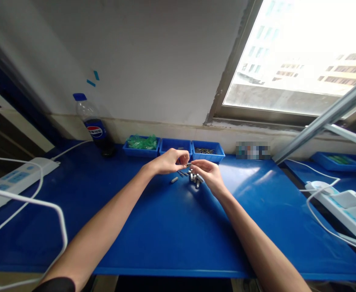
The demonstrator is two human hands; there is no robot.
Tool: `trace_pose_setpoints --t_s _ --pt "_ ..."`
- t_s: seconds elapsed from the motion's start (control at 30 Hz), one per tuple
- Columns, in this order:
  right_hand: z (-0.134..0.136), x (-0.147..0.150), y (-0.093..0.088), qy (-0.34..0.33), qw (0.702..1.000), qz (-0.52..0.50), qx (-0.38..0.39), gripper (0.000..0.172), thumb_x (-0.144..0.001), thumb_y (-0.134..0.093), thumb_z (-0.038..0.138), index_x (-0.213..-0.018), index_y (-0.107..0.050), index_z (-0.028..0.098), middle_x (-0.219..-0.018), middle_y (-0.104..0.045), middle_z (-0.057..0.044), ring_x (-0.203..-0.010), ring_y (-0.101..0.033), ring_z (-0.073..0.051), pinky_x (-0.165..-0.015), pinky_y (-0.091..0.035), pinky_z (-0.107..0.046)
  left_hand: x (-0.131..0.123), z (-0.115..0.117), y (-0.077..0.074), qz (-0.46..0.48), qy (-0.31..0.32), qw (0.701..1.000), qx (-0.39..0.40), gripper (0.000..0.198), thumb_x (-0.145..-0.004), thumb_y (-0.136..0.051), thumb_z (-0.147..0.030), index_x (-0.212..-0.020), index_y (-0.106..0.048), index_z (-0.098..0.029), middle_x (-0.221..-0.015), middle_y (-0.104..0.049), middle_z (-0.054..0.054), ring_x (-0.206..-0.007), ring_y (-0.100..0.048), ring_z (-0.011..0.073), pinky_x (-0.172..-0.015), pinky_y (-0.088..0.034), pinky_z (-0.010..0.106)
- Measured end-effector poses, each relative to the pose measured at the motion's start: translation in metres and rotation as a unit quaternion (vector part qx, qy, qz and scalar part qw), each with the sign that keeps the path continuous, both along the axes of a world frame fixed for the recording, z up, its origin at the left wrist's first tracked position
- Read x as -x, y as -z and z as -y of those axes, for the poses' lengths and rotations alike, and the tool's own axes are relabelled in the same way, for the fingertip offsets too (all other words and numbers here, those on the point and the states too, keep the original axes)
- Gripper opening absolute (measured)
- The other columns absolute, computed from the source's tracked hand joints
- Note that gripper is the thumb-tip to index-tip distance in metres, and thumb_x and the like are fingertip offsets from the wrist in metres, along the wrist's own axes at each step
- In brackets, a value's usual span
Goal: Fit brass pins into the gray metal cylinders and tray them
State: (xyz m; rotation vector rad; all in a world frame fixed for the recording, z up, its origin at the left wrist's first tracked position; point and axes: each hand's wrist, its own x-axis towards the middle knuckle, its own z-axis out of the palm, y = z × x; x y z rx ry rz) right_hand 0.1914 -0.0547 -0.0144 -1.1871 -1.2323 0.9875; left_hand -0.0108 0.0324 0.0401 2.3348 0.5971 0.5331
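**Both hands meet over small metal parts on the blue table**

Head view: the left hand and right hand come together above the blue table, fingertips pinched on a tiny metal piece held between them. Just below lies a cluster of small metal cylinders, with 1 loose cylinder a little to the left. Behind the hands stand 3 blue bins along the wall, and a cola bottle farther left.

Table blue; trays blue; small parts seemingly grey.
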Motion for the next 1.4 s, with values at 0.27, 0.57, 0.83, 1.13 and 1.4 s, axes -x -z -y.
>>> trace_pose_setpoints --t_s 0.27,0.57,0.83,1.13,1.4 --pt "0.0 -0.002 0.001 0.008 1.0 -0.013 0.0 0.036 -0.075 -0.086 0.046 -0.098 -0.079 0.019 -0.088 -0.08 -0.006 -0.079 -0.074 -0.022 -0.077 -0.057 -0.034 0.0 -0.004 0.004 -0.02 0.002 1.0 -0.014 0.006 -0.081 -0.066 -0.018 -0.086 -0.067 -0.016 -0.084 -0.07 0.001 -0.078 -0.063 0.0143 -0.072 -0.047 0.024" --pt "0.001 -0.001 -0.002 0.011 1.0 -0.009 0.024 0.033 -0.072 -0.086 0.047 -0.091 -0.08 0.021 -0.084 -0.08 -0.006 -0.078 -0.075 -0.024 -0.076 -0.057 -0.036 0.0 -0.004 0.005 -0.015 0.007 1.0 -0.014 0.006 -0.08 -0.065 -0.016 -0.086 -0.067 -0.016 -0.083 -0.07 0.001 -0.076 -0.062 0.0142 -0.071 -0.046 0.024" --pt "0.002 -0.008 -0.01 0.044 0.999 -0.003 0.013 0.03 -0.07 -0.086 0.042 -0.089 -0.079 0.019 -0.082 -0.079 -0.007 -0.078 -0.075 -0.025 -0.079 -0.059 -0.039 0.007 -0.006 -0.002 -0.078 -0.041 0.995 -0.038 0.013 -0.077 -0.063 -0.009 -0.085 -0.068 -0.017 -0.081 -0.071 0.001 -0.075 -0.065 0.0148 -0.069 -0.046 0.023" --pt "-0.002 -0.015 -0.006 0.143 0.987 -0.039 -0.066 0.051 -0.077 -0.082 0.042 -0.123 -0.068 0.025 -0.124 -0.075 -0.012 -0.109 -0.073 -0.031 -0.101 -0.055 -0.051 0.002 -0.002 0.01 -0.216 -0.105 0.965 -0.109 0.025 -0.072 -0.062 0.0 -0.084 -0.07 -0.019 -0.08 -0.072 0.003 -0.069 -0.064 0.017 -0.059 -0.038 0.025" --pt "-0.002 -0.009 -0.003 0.117 0.991 -0.027 -0.049 0.045 -0.078 -0.08 0.041 -0.118 -0.069 0.023 -0.115 -0.077 -0.011 -0.096 -0.074 -0.027 -0.091 -0.057 -0.046 -0.007 -0.002 0.023 -0.232 -0.062 0.952 -0.191 0.024 -0.086 -0.054 -0.002 -0.098 -0.068 -0.019 -0.091 -0.073 0.008 -0.078 -0.066 0.0197 -0.065 -0.042 0.026"
